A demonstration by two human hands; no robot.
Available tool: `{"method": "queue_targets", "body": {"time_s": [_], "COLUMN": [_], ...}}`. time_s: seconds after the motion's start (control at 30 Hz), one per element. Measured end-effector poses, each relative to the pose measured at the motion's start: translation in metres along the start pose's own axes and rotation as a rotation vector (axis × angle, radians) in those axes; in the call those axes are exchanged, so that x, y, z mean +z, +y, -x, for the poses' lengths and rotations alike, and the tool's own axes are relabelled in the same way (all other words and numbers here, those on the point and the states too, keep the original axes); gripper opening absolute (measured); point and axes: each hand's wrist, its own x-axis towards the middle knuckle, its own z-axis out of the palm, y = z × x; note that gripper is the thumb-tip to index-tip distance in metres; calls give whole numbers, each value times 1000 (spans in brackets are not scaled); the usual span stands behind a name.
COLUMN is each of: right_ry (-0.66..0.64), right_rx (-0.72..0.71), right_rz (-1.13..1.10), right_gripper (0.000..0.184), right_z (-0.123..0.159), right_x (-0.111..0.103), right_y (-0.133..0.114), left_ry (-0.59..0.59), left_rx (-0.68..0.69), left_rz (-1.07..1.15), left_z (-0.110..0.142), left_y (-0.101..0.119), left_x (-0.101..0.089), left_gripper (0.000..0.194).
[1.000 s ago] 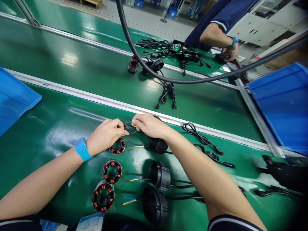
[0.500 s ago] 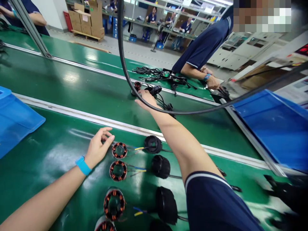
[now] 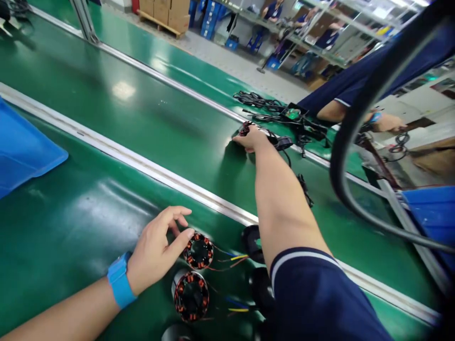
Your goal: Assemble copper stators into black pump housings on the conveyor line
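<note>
On the belt ahead, my right hand (image 3: 253, 138) is closed around a copper-wound motor stator (image 3: 245, 127); part of it is hidden by the fingers. A black cabled housing (image 3: 282, 142) lies just beyond that wrist. My left hand (image 3: 156, 248), with a blue band at the wrist, hovers open with fingers apart. Its thumb is by the nearest ring-shaped stator (image 3: 198, 251); I cannot tell whether they touch. A second stator (image 3: 192, 296) stands below that one. Coloured wires run from them toward black round housings (image 3: 253, 242), partly covered by my right arm.
White metal rails (image 3: 152, 170) border the green belt. A blue bin (image 3: 28, 147) is at left, another blue bin (image 3: 435, 213) at right. A thick black cable (image 3: 341, 175) hangs close on the right. Across the belt, a co-worker's hand (image 3: 389, 123) is near black cords (image 3: 263, 102).
My right hand has gone from reaching at the stator to gripping it. The view has shifted, and the hanging cable appears farther right. My left hand stays open beside the row of stators.
</note>
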Motion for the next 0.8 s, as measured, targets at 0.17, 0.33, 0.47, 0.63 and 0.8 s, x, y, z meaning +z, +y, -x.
{"method": "queue_targets", "body": {"time_s": [0.17,0.33,0.47,0.63,0.8], "right_ry": [-100,-176,-292,-443,-328], "right_rx": [144,-58,-353,-565,-509], "right_rz": [-19,-72,-16,12,-292], "right_gripper": [77,67,74,87,56], "right_z": [48,135,206,253,221], "right_x": [-14,-22,-10,-5,-49], "right_y": [-32,-67,-113,-158,-92], "left_ry": [4,148,342,-40,-317], "left_rx": [4,67,204,271,272], "left_rz": [16,5,-190,-659,-905], "left_z": [-1,-3,-15,-19,-7], "left_y": [-3,-7,11,51,56], "left_x": [2,4,-26,-87,-100], "left_gripper": [30,35,23,22,36]}}
